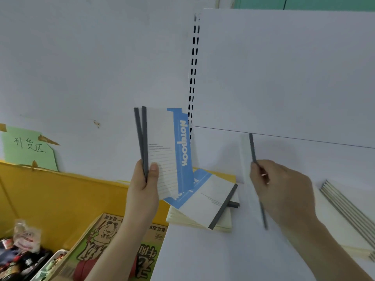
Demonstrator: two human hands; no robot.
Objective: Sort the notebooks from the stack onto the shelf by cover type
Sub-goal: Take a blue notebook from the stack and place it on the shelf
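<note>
Shelf (203,250) carries the loose stack (205,207). Left of it, left hand (142,185) pinches two blue notebooks (162,151) upright. Right hand (284,191) grips a plain notebook (252,151) edge-on, spine upright; the sorted pile (345,205) sits just right, so that hand's nearer.

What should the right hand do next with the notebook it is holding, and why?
Probably carry it right and lay it on the row of plain white notebooks on the shelf. The right hand grips a white notebook with a grey spine and no blue showing, unlike the blue-banded notebooks in the left hand.
</note>
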